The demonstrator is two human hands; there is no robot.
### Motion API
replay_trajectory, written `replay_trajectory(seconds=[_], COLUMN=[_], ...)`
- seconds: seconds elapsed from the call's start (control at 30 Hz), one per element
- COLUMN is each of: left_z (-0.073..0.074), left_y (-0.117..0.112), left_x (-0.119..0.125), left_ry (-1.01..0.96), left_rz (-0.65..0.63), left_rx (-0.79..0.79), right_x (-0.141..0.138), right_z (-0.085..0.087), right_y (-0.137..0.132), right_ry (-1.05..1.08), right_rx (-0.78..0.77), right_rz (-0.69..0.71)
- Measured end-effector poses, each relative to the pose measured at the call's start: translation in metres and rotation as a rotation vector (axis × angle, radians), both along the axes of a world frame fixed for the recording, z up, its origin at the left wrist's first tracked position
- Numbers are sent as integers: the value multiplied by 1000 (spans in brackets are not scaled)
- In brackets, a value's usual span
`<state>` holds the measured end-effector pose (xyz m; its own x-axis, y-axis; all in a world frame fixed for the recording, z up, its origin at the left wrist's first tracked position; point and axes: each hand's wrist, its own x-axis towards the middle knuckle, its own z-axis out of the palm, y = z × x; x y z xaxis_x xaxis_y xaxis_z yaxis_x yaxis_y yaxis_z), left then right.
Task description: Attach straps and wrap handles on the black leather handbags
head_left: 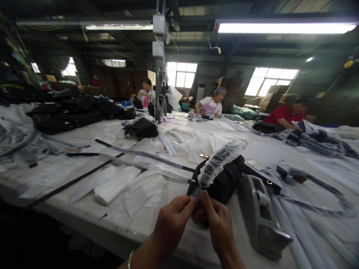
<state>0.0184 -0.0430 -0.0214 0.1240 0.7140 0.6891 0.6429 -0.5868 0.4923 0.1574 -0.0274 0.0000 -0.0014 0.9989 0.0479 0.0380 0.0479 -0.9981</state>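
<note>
Black handbag [227, 180] sits just beyond left fingers [187, 210] and right fingers [207, 204] pinching clear plastic [197, 193]

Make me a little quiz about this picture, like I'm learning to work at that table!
1. True or false: the grey tape dispenser is to the right of the nearest black bag in the picture.
2. What covers that bag's curved handle?
A) red ribbon
B) pale, crinkled wrapping
C) yellow rope
3. Which hand has a bracelet at its wrist?

Key: 1. True. 2. B. 3. The left hand.
</note>
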Motion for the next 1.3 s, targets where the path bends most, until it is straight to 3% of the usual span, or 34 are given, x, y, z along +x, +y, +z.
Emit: replay_trajectory(seconds=[0.13,0.37,0.47,0.57,0.63,0.7,0.77,0.9,1.03,1.17,1.23,1.3], left_z=[-5,-44,-36,-7,12,22,22,12,9,8,7,6], left_y=[-4,-43,-63,-60,-43,-22,-5,4,1,2,2,1], left_x=[-4,-4,-16,-25,-21,-10,4,22,22,22,25,29], left_ry=[97,123,50,-249,-457,-616,-741,-853,-884,-928,-921,-923], left_rz=[-34,-200,-204,50,110,-47,-223,-289,-200,-118,-104,-98], left_rx=[152,169,101,-106,-338,-578,-747,-874,-915,-888,-871,-849], right_x=[-2,-1,2,5,5,4,2,6,43,123,163,191], right_z=[2,-3,-2,-3,-4,-4,-3,4,10,5,-3,-11], right_y=[-3,2,3,4,5,7,7,0,-17,-26,-25,-21], right_ry=[-164,-16,-62,-87,-99,-98,-92,-217,-482,-702,-821,-833], right_rx=[34,-50,-52,-5,22,37,35,83,256,339,318,177], right_rz=[-43,-69,-80,-56,-48,-39,-35,-82,-278,-701,-832,-807])
